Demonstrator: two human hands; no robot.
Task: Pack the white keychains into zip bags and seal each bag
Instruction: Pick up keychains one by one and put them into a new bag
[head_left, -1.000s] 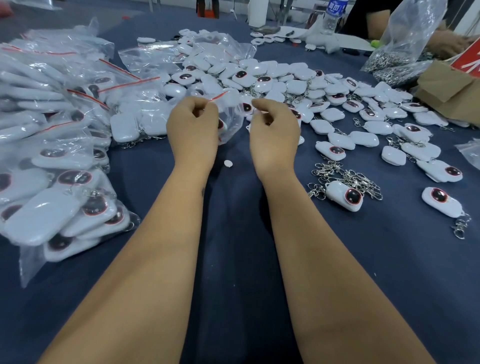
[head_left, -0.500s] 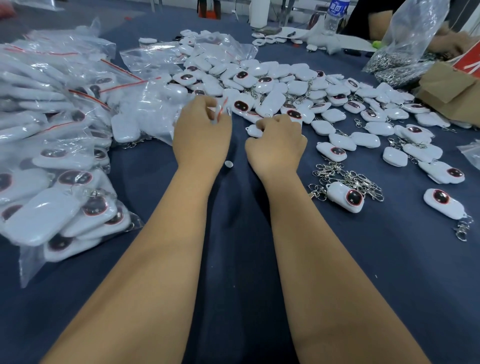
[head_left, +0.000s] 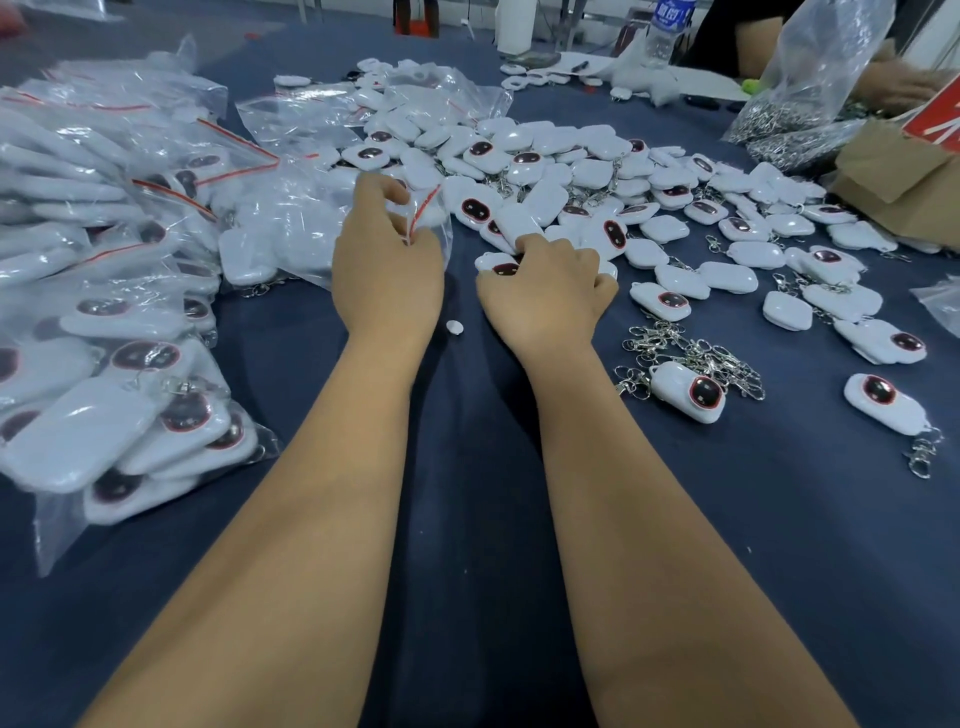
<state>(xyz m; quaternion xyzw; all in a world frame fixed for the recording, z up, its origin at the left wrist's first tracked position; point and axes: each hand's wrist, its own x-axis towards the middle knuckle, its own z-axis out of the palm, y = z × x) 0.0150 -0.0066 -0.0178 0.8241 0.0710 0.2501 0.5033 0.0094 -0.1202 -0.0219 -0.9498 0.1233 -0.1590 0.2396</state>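
Left hand (head_left: 387, 270) pinches zip bag (head_left: 332, 228) mouth.
Right hand (head_left: 545, 291), just beside it, fingers curled onto a white keychain (head_left: 496, 265) at its fingertips.

Between our left hand (head_left: 387, 270) and right hand (head_left: 543, 296) we have a bare strip of blue cloth (head_left: 467, 467), broken only by a small white cap (head_left: 454, 326). Left of our left hand, filled zip bags (head_left: 104, 322) block the way. Ahead of both hands loose keychains (head_left: 571, 171) crowd the surface; right of our right hand lies a tangle of metal clasps (head_left: 691, 353).
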